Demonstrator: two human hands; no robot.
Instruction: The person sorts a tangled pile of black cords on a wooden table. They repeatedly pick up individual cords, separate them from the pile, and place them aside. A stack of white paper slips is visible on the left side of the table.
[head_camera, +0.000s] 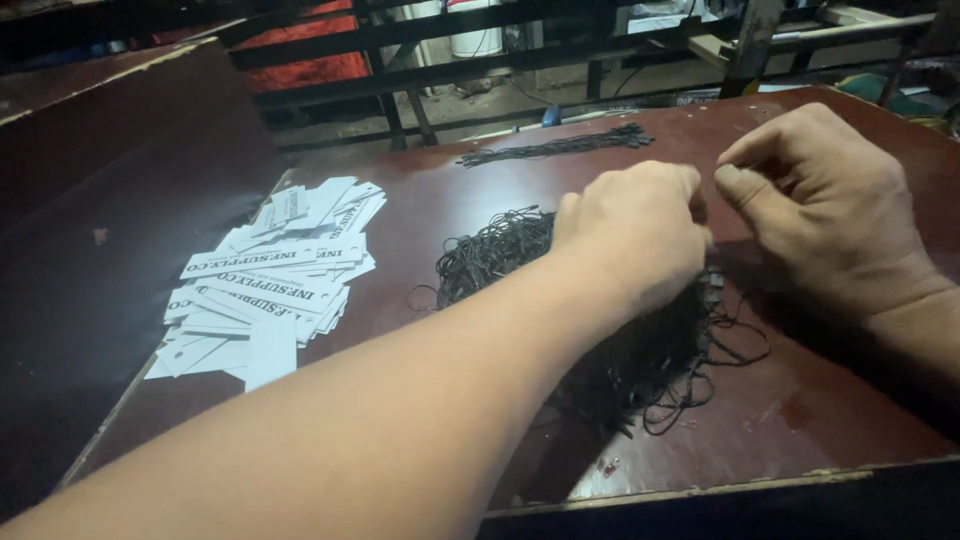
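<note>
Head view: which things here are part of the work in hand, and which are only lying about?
In use: left hand, right hand, tangled heap of black strings, pile of white paper tags.

Lying about: straight bundle of black strings, dark metal railing, brown table.

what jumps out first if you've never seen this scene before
The two bare hands meet over the middle of the dark red table: the left hand curled above a tangled heap of black strings, the right hand pinching thumb to forefinger beside it. To the left, a bright spread of white printed paper tags stands out against the dark wood. A straighter bundle of black strings lies near the far edge.
</note>
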